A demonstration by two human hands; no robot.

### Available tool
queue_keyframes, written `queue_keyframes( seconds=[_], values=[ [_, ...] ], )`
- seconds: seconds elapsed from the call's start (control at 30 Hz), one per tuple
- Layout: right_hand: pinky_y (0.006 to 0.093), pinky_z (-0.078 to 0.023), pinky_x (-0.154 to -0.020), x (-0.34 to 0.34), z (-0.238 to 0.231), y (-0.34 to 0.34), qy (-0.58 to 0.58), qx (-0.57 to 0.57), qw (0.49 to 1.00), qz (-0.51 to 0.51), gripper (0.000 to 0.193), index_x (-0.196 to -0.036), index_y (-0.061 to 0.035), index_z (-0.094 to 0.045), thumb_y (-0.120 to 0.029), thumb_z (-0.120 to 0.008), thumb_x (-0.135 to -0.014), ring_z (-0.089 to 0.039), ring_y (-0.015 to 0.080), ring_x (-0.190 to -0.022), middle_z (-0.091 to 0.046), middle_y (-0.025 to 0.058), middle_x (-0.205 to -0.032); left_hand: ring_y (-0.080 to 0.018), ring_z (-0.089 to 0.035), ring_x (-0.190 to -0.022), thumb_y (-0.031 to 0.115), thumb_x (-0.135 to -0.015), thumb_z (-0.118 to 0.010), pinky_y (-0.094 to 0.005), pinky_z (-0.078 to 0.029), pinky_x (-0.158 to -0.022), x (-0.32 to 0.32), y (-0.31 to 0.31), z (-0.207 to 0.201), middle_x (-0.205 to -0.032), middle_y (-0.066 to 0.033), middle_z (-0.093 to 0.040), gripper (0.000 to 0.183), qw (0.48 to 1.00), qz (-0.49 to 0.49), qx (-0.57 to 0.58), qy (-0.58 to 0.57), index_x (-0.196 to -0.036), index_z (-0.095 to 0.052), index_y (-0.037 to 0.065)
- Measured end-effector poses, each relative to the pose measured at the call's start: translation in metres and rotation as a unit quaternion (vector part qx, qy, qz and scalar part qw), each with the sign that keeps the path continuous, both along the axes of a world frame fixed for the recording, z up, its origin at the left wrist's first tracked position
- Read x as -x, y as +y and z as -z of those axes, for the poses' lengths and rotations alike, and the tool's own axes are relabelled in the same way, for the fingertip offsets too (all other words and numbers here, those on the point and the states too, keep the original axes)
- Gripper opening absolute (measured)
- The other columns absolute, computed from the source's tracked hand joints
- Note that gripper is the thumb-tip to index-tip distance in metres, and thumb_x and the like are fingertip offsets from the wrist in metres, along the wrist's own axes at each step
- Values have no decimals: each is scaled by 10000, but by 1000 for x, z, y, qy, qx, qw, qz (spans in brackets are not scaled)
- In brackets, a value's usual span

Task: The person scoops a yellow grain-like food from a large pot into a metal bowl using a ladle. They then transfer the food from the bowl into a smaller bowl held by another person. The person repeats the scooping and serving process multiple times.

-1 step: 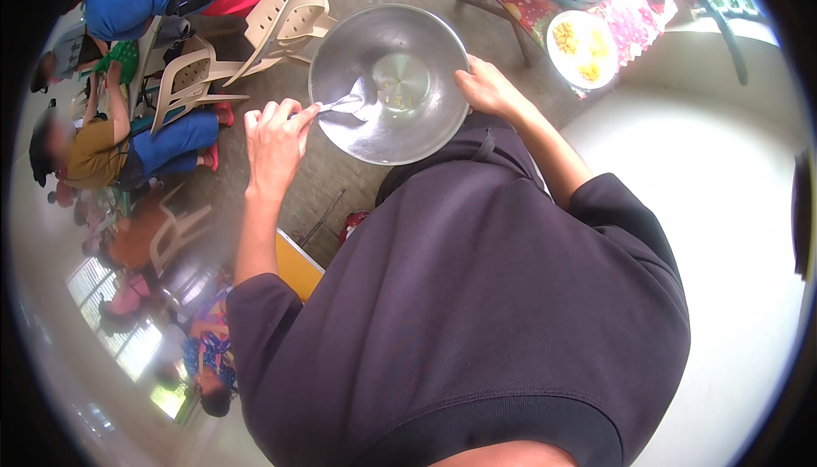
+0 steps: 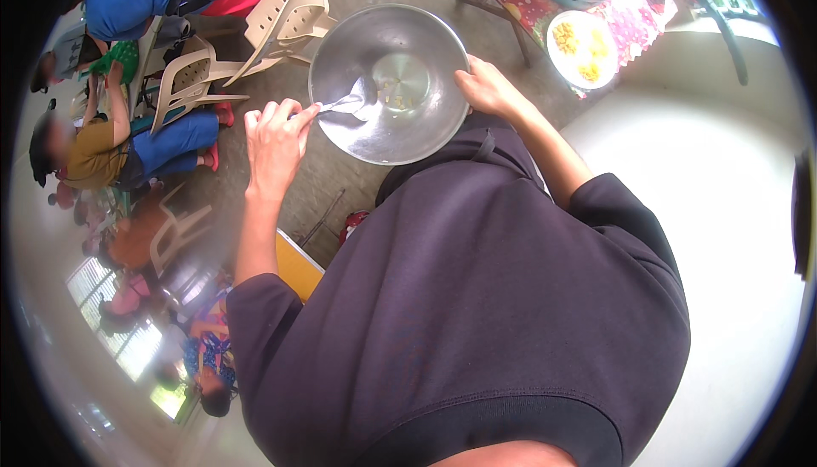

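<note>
Right now the left hand (image 2: 274, 139) has its fingers curled narrow around the handle of a spoon (image 2: 351, 102), and the spoon's broad end reaches rightward from them into a metal bowl (image 2: 430, 133). The right hand (image 2: 488, 88) has its fingers on the opposite side, gripping the bowl's rim; their tips are partly hidden, so how they wrap it I cannot tell. The bowl lies between the two sets of fingers, and whether the dark trousers (image 2: 477, 132) bear its weight is unclear. Just beyond the spoon, a few small yellowish bits (image 2: 397, 101) sit on the bowl's bottom.

The step in hand looks like spoon work inside a steadied bowl. Any further stroke would seem to call for a firm right hold and a free left wrist, with the spoon kept low against the metal.

Outward from the right fingers, up and to the right, a white plate (image 2: 587, 85) of yellow food (image 2: 588, 69) rests on a table (image 2: 527, 16) with a flowered red cloth. Past the left fingers, up and to the left, stand beige chairs (image 2: 283, 26).
</note>
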State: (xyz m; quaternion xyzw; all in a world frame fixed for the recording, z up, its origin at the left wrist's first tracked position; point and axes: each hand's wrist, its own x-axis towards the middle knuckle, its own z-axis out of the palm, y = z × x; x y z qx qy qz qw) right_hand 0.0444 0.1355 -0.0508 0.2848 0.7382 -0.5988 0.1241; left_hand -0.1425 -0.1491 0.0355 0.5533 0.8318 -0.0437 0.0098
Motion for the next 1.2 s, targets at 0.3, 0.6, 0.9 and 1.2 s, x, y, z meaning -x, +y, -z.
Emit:
queue_keyframes(
  seconds=[0.3, 0.6, 0.9, 1.2],
  values=[
    [469, -575, -823, -1, 2, 3, -12, -4, 1000, 3, 404, -1244, 46, -571, -168, -438, -928, -737, 358, -835, -708, 283, -995, -166, -595, -858, 213, -892, -725, -386, -388, -810, 0, 6, -9, -905, 32, -635, 220, 1000, -12, 8, 13, -1102, -778, 247],
    [474, -566, -840, 2, 1, 0, 2, -23, 1000, 1, 405, -1233, 47, -581, -172, -441, -922, -734, 374, -870, -709, 284, -1005, -174, -594, -849, 225, -897, -719, -385, -395, -813, -8, 10, -1, -889, 21, -631, 199, 999, 30, 9, -12, -1087, -777, 245],
    [459, -583, -772, -6, 0, 4, -5, 20, 1000, -1, 406, -1248, 75, -545, -174, -440, -946, -739, 345, -804, -706, 286, -976, -273, -669, -845, 211, -976, -631, -422, -504, -755, -20, 0, -11, -924, -60, -634, 293, 989, -123, 42, -75, -1260, -703, 207],
    [407, -611, -637, -11, 11, -35, 20, 80, 987, 141, 508, -1357, 83, -321, -129, -515, -939, -733, 328, -688, -659, 323, -1101, -362, -672, -823, 116, -989, -574, -479, -539, -752, -83, 0, 17, -997, -134, -623, 328, 964, -217, -35, -152, -1304, -647, 62]
  ],
)
